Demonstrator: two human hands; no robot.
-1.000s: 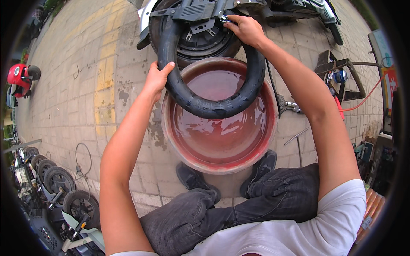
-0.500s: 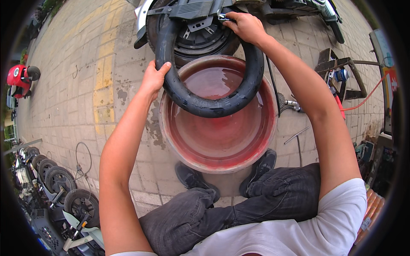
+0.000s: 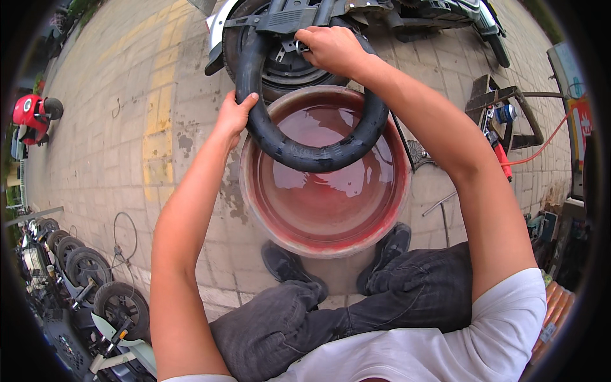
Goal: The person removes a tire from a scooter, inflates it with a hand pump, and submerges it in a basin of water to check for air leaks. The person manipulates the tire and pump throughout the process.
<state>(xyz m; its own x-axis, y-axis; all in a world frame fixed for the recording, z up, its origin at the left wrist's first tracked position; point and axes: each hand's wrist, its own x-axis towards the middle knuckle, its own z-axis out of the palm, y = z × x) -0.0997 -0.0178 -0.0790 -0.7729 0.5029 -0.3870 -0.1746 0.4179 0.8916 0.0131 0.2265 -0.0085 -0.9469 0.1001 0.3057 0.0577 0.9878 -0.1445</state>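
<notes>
A black, wet-looking inner tube (image 3: 316,159) hangs tilted over a round basin (image 3: 254,219) of water with a red inside. My left hand (image 3: 237,114) is closed round the tube's left side, thumb on top. My right hand (image 3: 331,49) pinches a small shiny metal piece (image 3: 300,47), whose exact kind I cannot make out, in the upper part of the ring. The tube's top edge is partly hidden by the scooter and my right hand.
Just beyond the basin lies a scooter with its wheel (image 3: 280,73) showing. At right are a metal frame (image 3: 525,114), a red hose (image 3: 541,155) and a T-shaped tool (image 3: 440,204). Several parked scooters (image 3: 89,267) stand lower left; a red one (image 3: 30,114) stands farther off.
My right hand has moved left and slightly down with the metal piece, away from the tube's upper right. The tube has risen slightly in view, still in my left hand.
</notes>
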